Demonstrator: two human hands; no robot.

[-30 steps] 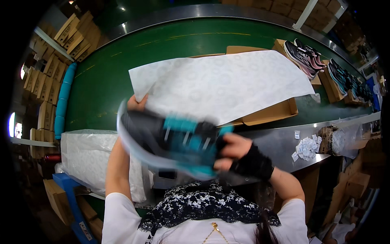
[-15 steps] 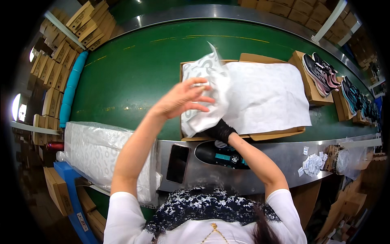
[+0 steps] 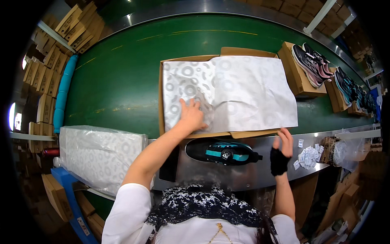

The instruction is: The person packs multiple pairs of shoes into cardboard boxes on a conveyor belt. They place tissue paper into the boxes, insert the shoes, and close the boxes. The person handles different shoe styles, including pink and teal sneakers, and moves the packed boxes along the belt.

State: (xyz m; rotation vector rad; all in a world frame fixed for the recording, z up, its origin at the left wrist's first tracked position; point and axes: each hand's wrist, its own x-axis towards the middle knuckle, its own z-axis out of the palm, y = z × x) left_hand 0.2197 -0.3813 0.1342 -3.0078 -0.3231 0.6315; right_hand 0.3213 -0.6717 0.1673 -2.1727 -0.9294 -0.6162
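Observation:
An open cardboard shoe box [image 3: 161, 97] lies on the green conveyor belt, covered by white patterned tissue paper [image 3: 239, 91]. My left hand [image 3: 191, 116] presses flat on the folded-over left part of the paper, fingers spread. My right hand [image 3: 282, 148], in a black fingerless glove, hovers open at the box's near right corner, by the paper's edge. A black shoe with teal accents [image 3: 222, 151] lies on its side on the steel ledge between my arms, touched by neither hand.
A wrapped stack of patterned tissue paper [image 3: 99, 156] sits at my left. More boxes with pairs of shoes [image 3: 310, 61] follow on the belt to the right. Small white packets [image 3: 310, 156] lie on the ledge at right. Flat cartons [image 3: 75, 24] are stacked beyond the belt.
One second ago both hands held the black shoe up close. It now lies on the ledge. My left hand folded the tissue paper over and pressed it flat; my right hand moved right.

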